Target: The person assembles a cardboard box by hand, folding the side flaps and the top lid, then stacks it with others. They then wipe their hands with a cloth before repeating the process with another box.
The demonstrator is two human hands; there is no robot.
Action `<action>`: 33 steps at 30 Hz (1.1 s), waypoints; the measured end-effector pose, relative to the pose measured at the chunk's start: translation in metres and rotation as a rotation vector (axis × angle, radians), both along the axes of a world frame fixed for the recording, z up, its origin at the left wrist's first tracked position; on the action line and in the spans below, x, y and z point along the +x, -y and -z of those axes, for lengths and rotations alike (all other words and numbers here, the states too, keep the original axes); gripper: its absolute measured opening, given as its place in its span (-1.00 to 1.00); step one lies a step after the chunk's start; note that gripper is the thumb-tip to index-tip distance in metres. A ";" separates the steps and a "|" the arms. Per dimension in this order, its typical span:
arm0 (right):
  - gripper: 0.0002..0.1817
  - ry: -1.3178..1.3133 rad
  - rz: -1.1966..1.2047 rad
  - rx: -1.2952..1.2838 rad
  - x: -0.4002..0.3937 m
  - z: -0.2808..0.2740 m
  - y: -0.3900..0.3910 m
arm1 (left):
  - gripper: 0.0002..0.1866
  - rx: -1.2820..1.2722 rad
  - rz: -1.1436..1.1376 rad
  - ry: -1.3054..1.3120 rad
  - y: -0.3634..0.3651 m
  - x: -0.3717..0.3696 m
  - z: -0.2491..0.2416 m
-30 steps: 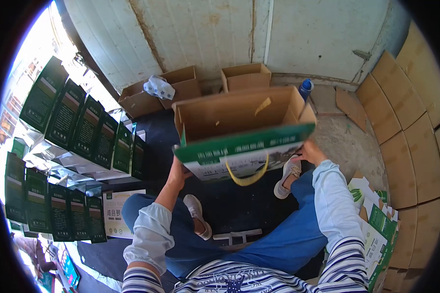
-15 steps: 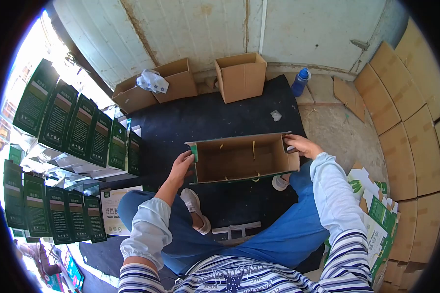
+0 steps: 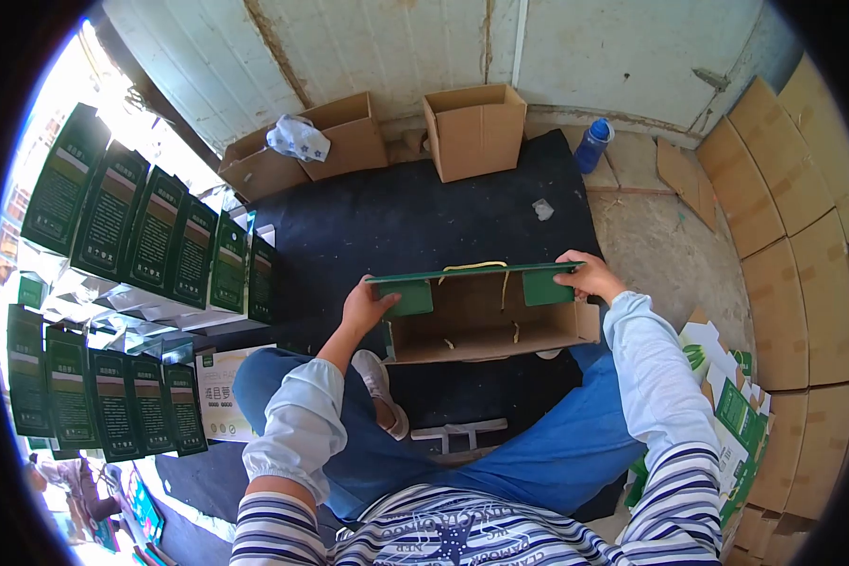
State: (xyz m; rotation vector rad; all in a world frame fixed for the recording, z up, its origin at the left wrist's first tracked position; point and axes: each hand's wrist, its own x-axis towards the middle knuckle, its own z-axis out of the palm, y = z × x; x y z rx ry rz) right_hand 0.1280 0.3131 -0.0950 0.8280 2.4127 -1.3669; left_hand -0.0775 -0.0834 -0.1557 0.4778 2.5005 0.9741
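Observation:
A green-printed cardboard carton (image 3: 486, 321) stands open-topped on the black mat (image 3: 415, 222) between my knees, its brown inside showing yellow handle straps. My left hand (image 3: 366, 307) grips the carton's left end beside a folded green flap. My right hand (image 3: 587, 276) holds its far right corner, next to the other green flap. The far long edge of the carton runs between the two hands.
Rows of assembled green cartons (image 3: 151, 236) stand at the left. Two open brown boxes (image 3: 474, 127) sit against the white wall, with a blue bottle (image 3: 593, 143) beside them. Flat brown cardboard (image 3: 792, 236) is stacked at the right, flat green cartons (image 3: 726, 415) by my right arm.
The carton, held up high with its printed side toward me a second ago, has come down onto the mat open-topped. Both end flaps are now folded inward.

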 end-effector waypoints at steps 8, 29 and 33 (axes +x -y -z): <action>-0.48 -0.303 -0.139 0.071 -0.017 -0.002 -0.027 | -0.39 -0.062 -0.040 -0.111 -0.016 0.000 -0.004; 0.19 0.139 -0.586 0.528 -0.033 -0.032 0.038 | -0.52 0.250 -0.167 0.371 -0.013 0.023 -0.049; 0.18 0.139 -0.503 0.416 -0.039 -0.033 0.034 | -0.39 0.269 -0.085 0.433 -0.010 0.037 -0.078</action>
